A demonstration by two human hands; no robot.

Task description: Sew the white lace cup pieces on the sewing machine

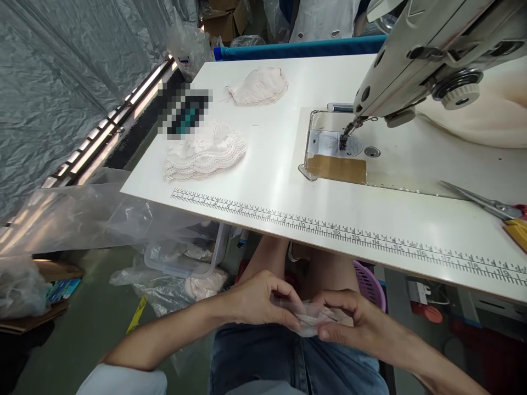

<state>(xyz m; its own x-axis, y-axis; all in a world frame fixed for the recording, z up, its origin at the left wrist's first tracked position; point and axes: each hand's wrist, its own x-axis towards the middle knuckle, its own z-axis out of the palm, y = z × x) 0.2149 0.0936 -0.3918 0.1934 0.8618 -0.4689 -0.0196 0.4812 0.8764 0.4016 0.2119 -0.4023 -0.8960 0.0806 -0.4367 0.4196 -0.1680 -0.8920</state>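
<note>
Above my lap, in front of the table edge, a small piece of sheer whitish fabric [308, 323] is stretched between both hands. My left hand [267, 302] pinches its left end between thumb and fingers. Its right end is gripped the same way by my right hand [348, 315]. The fabric looks crumpled, and its exact kind does not show. On the white sewing table [263, 186] lie a stack of lace-edged white pieces [206, 153] and a single pale fabric piece [259, 86].
A sewing machine [436, 55] stands at the right of the table, its presser foot [343, 141] over the needle plate. Scissors [489, 203] lie near the right edge. A printed ruler [329, 230] runs along the front. Below are a clear plastic bin [185, 263] and a purple basket [370, 285].
</note>
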